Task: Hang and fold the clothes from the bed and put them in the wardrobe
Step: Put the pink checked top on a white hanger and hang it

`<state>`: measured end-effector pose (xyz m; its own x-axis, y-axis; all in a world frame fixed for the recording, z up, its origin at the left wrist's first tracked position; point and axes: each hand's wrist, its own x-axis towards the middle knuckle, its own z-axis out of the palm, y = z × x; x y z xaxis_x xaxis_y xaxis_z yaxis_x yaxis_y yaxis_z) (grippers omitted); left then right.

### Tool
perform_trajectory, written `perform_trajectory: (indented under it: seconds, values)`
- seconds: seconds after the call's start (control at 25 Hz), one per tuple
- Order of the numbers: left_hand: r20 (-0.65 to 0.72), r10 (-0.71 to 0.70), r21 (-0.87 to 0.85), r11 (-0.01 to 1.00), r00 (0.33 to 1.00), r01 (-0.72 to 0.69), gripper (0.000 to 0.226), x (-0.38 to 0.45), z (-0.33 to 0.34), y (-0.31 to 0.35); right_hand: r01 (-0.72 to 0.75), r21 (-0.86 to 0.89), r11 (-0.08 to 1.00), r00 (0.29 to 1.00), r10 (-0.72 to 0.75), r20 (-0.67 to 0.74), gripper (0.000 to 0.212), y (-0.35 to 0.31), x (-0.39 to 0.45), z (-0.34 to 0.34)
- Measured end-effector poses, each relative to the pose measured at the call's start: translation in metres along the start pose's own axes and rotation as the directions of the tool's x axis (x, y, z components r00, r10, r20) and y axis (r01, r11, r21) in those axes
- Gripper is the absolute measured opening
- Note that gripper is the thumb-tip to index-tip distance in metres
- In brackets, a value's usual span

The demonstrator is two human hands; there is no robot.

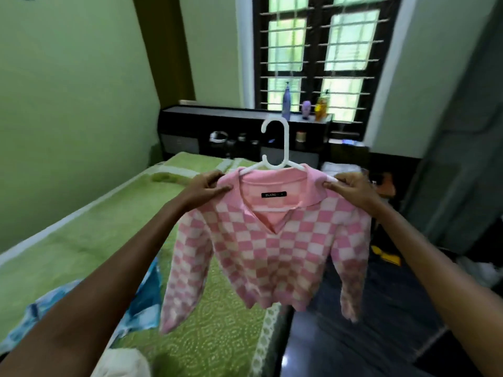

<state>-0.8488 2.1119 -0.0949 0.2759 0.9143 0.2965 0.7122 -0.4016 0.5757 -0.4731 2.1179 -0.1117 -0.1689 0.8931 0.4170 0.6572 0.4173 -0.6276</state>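
Pink-and-cream checked knit top w/ collar (272, 248) on white plastic hanger (275, 144), held up in air over near corner of green patterned bed (81, 240).

L hand (208, 187) pinches the top's left shoulder, fingers curled on the fabric; R hand (351, 186) pinches the right shoulder & hanger end likewise. Sleeves hang free, hem clear of bed. Step, by my read: hanging stage, shoulders being squared on hanger. Next prob. needs one hand to shift to the hook, then carry to wardrobe (not in view). Blue-white garment (141, 308) & cream cloth (122, 363) left on bed.
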Motion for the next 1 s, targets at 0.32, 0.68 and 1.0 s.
perform_trajectory:
  seconds: [0.32, 0.68, 1.0]
  values:
    - [-0.037, 0.283, -0.099, 0.953, 0.958, -0.286, 0.050, 0.169, 0.137, 0.092, -0.242, 0.044, 0.969, 0.950, 0.246, -0.190, 0.025, 0.120, -0.008, -0.133]
    - [-0.039, 0.443, -0.158, 0.882, 0.896, -0.443, 0.036, 0.339, 0.287, 0.162, -0.468, -0.044, 0.883, 0.813, 0.411, -0.414, 0.029, 0.241, -0.003, -0.222]
    - [0.033, 0.644, -0.201, 0.753, 0.764, -0.626, 0.033, 0.516, 0.393, 0.219, -0.661, -0.086, 0.745, 0.577, 0.432, -0.693, 0.024, 0.327, 0.050, -0.272]
